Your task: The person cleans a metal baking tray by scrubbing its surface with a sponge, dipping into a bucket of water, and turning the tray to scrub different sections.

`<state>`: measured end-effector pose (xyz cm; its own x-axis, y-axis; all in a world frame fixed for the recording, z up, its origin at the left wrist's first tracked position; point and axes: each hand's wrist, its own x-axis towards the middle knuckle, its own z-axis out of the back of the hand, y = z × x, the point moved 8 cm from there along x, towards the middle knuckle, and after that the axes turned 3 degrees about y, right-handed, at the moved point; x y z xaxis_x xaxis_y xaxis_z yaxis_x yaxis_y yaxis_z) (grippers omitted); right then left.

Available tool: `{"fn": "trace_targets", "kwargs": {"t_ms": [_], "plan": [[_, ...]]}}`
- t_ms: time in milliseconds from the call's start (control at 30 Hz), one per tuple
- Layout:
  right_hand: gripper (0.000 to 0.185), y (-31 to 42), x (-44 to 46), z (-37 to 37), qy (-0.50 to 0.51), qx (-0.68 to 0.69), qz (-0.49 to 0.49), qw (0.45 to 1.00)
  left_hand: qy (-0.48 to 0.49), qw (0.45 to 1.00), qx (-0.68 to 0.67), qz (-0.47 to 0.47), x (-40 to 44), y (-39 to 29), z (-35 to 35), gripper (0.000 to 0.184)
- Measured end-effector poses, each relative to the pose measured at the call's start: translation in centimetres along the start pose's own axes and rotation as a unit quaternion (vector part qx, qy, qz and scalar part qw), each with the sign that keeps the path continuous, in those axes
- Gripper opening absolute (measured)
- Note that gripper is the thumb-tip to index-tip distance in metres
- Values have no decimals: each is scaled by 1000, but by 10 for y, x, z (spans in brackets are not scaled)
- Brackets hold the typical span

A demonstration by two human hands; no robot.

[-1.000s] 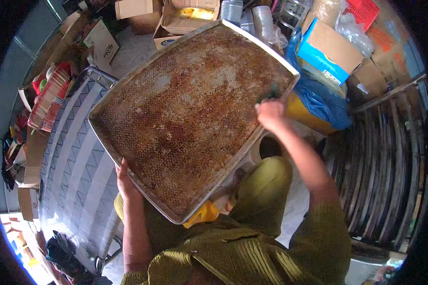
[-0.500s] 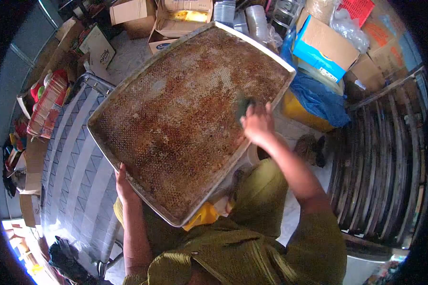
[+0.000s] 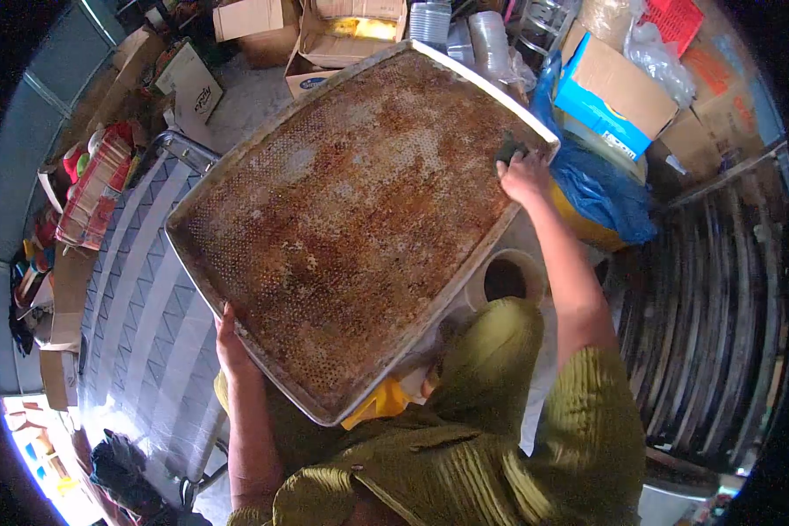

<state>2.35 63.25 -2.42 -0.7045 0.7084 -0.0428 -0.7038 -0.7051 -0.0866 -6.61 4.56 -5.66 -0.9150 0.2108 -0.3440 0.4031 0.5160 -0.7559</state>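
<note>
A large perforated baking tray [image 3: 351, 219] with a pale raised rim is tilted across my lap, its surface coated in brown, rust-like grime. My left hand [image 3: 230, 344] grips the tray's rim at the lower left, thumb on top and the other fingers hidden beneath. Near the tray's right corner, my right hand [image 3: 526, 178] presses a dark green scouring pad [image 3: 509, 151] against the surface. Beside my knee, partly under the tray's edge, stands a pale bucket [image 3: 536, 270] with something dark inside. Something yellow [image 3: 381, 401] shows below the tray's lower corner.
Dark slatted metal racks [image 3: 701, 324] stand at the right. A plastic-wrapped panel [image 3: 140, 307] leans at the left. Beyond the tray are cardboard boxes [image 3: 351, 53], stacked clear plastic containers [image 3: 486, 44], a blue box [image 3: 600, 110] and a blue plastic bag [image 3: 600, 188].
My right hand has slid the scouring pad up and right toward the tray's right corner. The bucket shows more fully now. My left hand keeps its hold on the rim.
</note>
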Motion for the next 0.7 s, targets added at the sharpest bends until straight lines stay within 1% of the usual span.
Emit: {"fn": "trace_targets", "kwargs": {"t_ms": [33,67,133,167,200,267,333,400,433,500,533,600,633,667,700], "plan": [[63,10,-18,1,24,41,1,999,14,1000,10,-21,1,-1,1,43],[63,25,-43,6,49,81,2,996,16,1000,7,-17,0,1,-1,43],[64,59,-94,25,74,53,44,995,20,999,-22,20,-5,3,-13,41],[64,73,-115,20,77,73,70,992,3,1000,17,5,-8,-2,-16,40],[65,86,-135,15,79,94,97,988,6,1000,17,5,-9,-3,-19,40],[64,126,-185,37,173,89,204,960,-6,1000,13,1,-10,-4,-19,40],[61,162,-233,41,197,104,320,921,0,1000,-1,10,-5,2,-9,40],[56,191,-277,38,85,181,462,864,4,1000,-14,16,-5,3,-7,39],[56,198,-276,40,84,182,463,863,3,1000,-5,10,-7,0,-10,39],[55,215,-284,43,118,187,547,808,2,1000,5,2,-9,-2,-15,39],[55,219,-275,37,117,188,548,807,-3,1000,13,0,-9,-2,-14,39],[43,221,-240,44,-57,169,541,822,-9,1000,21,-4,-10,-3,-16,39],[35,221,-206,37,49,216,481,848,-6,1000,18,-5,-11,-3,-19,40],[27,217,-170,29,154,260,412,860,-3,1000,15,-6,-12,-3,-22,41],[20,207,-133,32,56,263,395,879,-5,1000,16,-9,-13,-3,-23,41]]}}
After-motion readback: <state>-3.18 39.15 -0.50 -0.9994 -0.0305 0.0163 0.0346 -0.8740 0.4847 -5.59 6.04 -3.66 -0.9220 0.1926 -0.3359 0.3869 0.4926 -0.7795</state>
